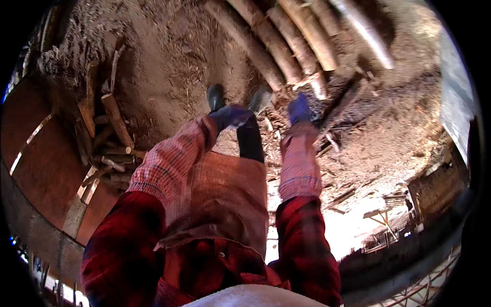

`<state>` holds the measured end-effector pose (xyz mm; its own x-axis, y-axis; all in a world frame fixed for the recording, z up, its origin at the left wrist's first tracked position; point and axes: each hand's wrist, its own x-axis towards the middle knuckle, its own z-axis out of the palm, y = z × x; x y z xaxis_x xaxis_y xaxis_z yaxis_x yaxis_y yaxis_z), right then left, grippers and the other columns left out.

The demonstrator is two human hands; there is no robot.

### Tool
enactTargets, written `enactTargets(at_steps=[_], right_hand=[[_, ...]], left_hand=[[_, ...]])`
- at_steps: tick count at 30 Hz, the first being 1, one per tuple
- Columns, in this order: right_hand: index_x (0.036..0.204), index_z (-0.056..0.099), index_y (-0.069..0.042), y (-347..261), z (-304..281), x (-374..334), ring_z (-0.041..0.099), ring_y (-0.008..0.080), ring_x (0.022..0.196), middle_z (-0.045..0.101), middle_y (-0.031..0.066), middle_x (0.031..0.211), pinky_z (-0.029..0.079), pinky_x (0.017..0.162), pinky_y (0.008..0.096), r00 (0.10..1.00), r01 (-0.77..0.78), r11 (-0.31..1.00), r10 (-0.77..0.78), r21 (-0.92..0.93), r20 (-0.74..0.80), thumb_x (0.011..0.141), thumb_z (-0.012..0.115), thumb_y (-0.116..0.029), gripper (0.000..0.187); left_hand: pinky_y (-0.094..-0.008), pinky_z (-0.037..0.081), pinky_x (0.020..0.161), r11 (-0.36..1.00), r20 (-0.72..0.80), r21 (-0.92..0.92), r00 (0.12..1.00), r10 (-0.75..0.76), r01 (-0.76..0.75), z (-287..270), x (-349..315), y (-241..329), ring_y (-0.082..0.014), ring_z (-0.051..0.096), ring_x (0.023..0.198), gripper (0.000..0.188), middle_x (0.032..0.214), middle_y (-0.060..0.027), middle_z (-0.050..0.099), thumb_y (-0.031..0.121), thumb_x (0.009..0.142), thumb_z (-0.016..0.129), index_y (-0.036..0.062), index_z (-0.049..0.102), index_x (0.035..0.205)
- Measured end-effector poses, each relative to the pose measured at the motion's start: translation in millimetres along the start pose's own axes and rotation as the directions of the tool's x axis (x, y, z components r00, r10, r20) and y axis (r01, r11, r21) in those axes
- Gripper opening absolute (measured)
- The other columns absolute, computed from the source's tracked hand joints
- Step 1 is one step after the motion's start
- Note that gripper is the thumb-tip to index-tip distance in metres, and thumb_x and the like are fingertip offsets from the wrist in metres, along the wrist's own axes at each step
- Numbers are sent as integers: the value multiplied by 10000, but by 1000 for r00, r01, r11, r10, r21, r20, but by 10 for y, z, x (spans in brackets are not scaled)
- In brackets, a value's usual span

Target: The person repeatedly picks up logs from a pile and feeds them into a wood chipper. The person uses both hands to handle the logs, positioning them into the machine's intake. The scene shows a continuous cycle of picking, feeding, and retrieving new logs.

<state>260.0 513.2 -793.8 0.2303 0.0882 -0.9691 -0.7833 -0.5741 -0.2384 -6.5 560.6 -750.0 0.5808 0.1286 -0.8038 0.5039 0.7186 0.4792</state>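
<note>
My left hand (232, 116), in a blue glove, is held in front of my legs close to my dark rubber boot (215, 96). No object shows in it, and its fingers are hard to make out. Reaching farther forward, my right hand (299, 109), also gloved in blue, is just short of the near ends of several peeled logs (312, 38). Whether it touches the closest log end (319, 88) I cannot tell; its fingers are blurred. Checked sleeve covers (176, 153) wrap both forearms, and a brownish apron (225, 189) hangs over my front.
Split firewood (116, 120) lies heaped at the left beside a curved rust-coloured metal wall (56, 163). Bark and wood chips (378, 128) cover the ground at right. A dark piece of wood (342, 105) lies beside my right hand. A pale sheet (456, 94) stands at the right edge.
</note>
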Motion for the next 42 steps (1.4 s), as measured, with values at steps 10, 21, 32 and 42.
enactTargets(at_steps=[10,21,32,42], right_hand=[[1303,489,-239,-236,273,2003,442,296,1200,460,46,1355,417,916,499,986,-103,994,108,48,-130,814,583,-574,600],[1405,387,-124,-598,993,-599,565,274,1132,525,126,1309,500,922,442,837,-94,933,263,-349,480,943,495,-425,562],[1230,543,-29,-625,1210,-3051,629,225,979,636,100,1105,550,783,372,578,-553,813,217,182,787,910,583,-240,385],[1206,540,-3,-528,374,-5130,625,290,950,635,145,1061,516,850,430,687,-434,791,-20,432,726,873,603,-244,415]], left_hand=[[-348,486,850,627,-577,-680,805,-136,-381,-15,2797,-249,-223,614,964,635,1066,-115,655,283,665,850,-25,578,1149],[-362,404,1034,534,-444,-752,896,23,-386,-566,-192,640,-238,543,1166,505,1274,-138,552,264,898,593,-6,473,1306],[-378,368,1054,862,-422,-101,806,415,-497,-164,-2160,1474,-234,514,1181,792,1285,-112,534,233,623,847,31,486,1299],[-392,429,981,449,268,-839,951,-154,308,664,-3487,1608,-282,557,1106,591,1186,-118,582,284,702,782,70,553,1204]])
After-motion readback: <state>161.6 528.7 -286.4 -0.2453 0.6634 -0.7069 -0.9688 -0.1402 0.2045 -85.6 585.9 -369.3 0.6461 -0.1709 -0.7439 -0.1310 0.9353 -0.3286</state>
